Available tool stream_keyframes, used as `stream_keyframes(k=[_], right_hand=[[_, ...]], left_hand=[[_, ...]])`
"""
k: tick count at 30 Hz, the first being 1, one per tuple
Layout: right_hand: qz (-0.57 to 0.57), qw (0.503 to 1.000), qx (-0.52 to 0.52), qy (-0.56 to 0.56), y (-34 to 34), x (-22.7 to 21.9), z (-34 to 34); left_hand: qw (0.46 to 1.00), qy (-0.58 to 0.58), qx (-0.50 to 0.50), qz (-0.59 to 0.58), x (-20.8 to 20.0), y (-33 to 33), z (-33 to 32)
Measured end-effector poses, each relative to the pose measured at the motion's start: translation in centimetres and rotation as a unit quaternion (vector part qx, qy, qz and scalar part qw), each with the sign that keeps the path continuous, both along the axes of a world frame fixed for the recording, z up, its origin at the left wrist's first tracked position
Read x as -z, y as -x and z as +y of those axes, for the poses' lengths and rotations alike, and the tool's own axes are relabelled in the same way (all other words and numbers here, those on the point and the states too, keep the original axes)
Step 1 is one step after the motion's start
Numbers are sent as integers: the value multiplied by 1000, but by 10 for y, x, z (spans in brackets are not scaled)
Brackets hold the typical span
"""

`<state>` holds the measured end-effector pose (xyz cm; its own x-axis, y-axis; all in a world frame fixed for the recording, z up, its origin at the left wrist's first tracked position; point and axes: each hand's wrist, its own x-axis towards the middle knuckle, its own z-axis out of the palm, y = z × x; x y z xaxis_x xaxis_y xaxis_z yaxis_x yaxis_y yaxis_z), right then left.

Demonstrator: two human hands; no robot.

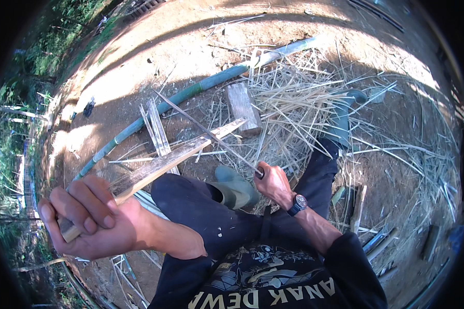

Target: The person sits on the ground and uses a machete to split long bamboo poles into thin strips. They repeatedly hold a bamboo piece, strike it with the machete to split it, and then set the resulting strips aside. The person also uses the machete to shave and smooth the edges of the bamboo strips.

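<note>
My left hand [90,219], at the lower left, is closed around one end of a long wooden strip [154,167]. The strip slants up and away to the right and narrows to a pale, cut point. My right hand [274,184] grips the dark handle of a long machete [191,118] in front of my right thigh. Its thin blade reaches up to the left and crosses the strip near the pale end. Beyond the strip's tip lies a squared wooden block [242,105] on the ground.
A long green bamboo pole [206,85] lies across the ground ahead. Thin shavings [288,103] are heaped around the block and my boots [234,188]. Split slats [157,129] rest at the left. More offcuts [358,208] lie to the right, with green plants [56,46] at far left.
</note>
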<state>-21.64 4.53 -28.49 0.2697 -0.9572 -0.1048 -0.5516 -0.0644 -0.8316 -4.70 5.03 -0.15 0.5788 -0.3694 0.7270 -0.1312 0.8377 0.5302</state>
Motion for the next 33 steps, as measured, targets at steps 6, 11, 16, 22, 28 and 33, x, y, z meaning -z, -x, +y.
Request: stream_keyframes(k=[6,11,16,22,28,33], right_hand=[[-109,985,-54,119,-20,-74,12],[29,999,0,-17,8,20,-17],[-57,997,-39,35,-8,-45,-2],[56,996,12,-68,8,47,-37],[7,999,-44,-11,1,-4,-36],[37,995,-14,-92,-5,28,-65]], left_hand=[[993,-11,-119,21,-5,15,-4],[995,-39,-87,20,-9,9,-12],[997,20,-66,-29,-2,10,-12],[997,-32,-55,-39,-13,5,-26],[918,-58,-391,-18,-9,24,-54],[906,-5,-414,-88,-10,15,-80]])
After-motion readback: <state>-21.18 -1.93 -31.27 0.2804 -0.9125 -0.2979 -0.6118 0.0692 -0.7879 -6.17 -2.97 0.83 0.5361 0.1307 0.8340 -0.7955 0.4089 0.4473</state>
